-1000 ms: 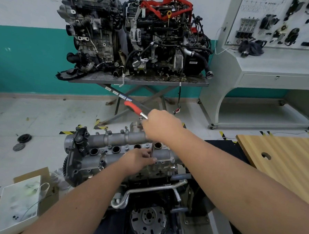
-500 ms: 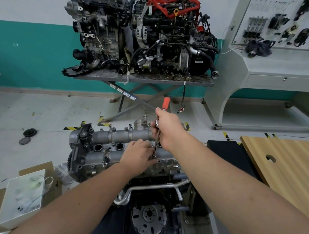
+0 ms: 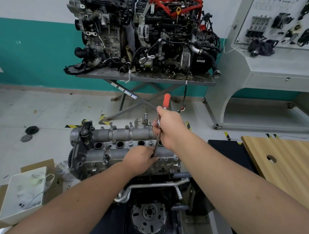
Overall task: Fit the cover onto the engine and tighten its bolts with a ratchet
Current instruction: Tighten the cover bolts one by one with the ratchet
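The grey metal cover (image 3: 113, 139) sits on top of the engine (image 3: 152, 172) in front of me, with several bolts along its edges. My right hand (image 3: 169, 128) grips the ratchet (image 3: 166, 101), whose orange handle sticks up and away from me. The ratchet's steel shaft runs down to a bolt near the cover's right end. My left hand (image 3: 140, 158) rests on the cover, its fingertips at the ratchet's lower end.
Two engines on a steel stand (image 3: 145, 77) fill the back. A grey training console (image 3: 270, 69) stands at the right. A wooden board (image 3: 283, 164) lies at my right. A white box on cardboard (image 3: 24, 194) and two black discs (image 3: 29, 133) lie on the floor at the left.
The ratchet handle has swung from pointing left to pointing up and away from me. My right hand turned with it. My left hand stayed on the cover.
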A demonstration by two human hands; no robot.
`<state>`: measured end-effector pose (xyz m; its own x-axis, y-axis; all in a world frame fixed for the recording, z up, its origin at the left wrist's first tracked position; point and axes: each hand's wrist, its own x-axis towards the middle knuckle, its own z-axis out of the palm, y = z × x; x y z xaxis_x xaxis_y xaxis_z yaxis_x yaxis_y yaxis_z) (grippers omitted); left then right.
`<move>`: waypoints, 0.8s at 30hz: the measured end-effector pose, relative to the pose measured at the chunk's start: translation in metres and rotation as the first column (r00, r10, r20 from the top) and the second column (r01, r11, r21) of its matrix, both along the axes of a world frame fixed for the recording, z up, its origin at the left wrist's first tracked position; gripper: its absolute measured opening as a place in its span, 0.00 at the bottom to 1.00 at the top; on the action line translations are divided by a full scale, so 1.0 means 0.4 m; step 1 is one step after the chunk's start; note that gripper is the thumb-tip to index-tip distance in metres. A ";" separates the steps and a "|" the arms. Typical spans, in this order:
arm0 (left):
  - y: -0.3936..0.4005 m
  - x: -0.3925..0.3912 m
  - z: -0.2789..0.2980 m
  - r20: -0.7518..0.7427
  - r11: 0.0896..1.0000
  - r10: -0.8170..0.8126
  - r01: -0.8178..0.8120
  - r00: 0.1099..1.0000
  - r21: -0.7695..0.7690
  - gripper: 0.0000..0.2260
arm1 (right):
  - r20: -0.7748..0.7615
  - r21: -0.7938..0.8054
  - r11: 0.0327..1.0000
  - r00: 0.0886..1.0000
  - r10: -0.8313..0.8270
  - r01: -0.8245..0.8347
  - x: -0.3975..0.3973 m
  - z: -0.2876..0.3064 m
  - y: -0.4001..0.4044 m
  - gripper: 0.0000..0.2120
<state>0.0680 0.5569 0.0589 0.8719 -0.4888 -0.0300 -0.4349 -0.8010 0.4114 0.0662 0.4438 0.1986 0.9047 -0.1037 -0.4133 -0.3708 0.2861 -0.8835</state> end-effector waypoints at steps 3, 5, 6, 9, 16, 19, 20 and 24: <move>-0.001 -0.003 0.004 -0.005 1.000 0.005 -0.005 1.000 -0.015 0.20 | -0.003 -0.001 1.000 1.000 0.002 -0.002 0.006 -0.005 -0.003 0.11; -0.004 -0.004 0.006 -0.018 1.000 0.008 -0.008 1.000 -0.016 0.19 | -0.007 -0.004 1.000 1.000 0.004 -0.004 0.015 -0.005 -0.002 0.11; -0.005 -0.004 0.006 -0.024 1.000 0.012 -0.013 1.000 -0.017 0.19 | -0.010 -0.009 1.000 1.000 0.008 -0.008 0.019 -0.004 0.002 0.11; -0.003 -0.011 0.010 -0.033 0.999 0.039 -0.040 0.999 -0.012 0.16 | 0.000 -0.041 0.997 0.998 0.059 -0.059 0.020 -0.010 0.027 0.10; -0.075 0.018 0.143 -0.015 0.986 0.110 -0.111 0.994 -0.123 0.17 | 0.134 -0.055 0.994 0.986 0.096 -0.089 0.056 0.136 -0.026 0.10; -0.078 0.054 0.200 0.000 0.999 0.052 -0.052 0.999 0.009 0.19 | 0.178 -0.054 0.992 0.976 0.121 -0.113 0.065 0.174 -0.023 0.10; -0.054 0.059 0.200 -0.014 0.997 0.067 -0.066 0.998 0.032 0.19 | 0.189 -0.011 0.994 0.976 0.107 -0.107 0.060 0.167 -0.014 0.09; 0.051 0.035 0.159 -0.104 0.990 0.096 -0.084 0.990 0.117 0.18 | 0.147 0.163 0.967 0.974 0.172 -0.196 0.040 0.109 0.037 0.03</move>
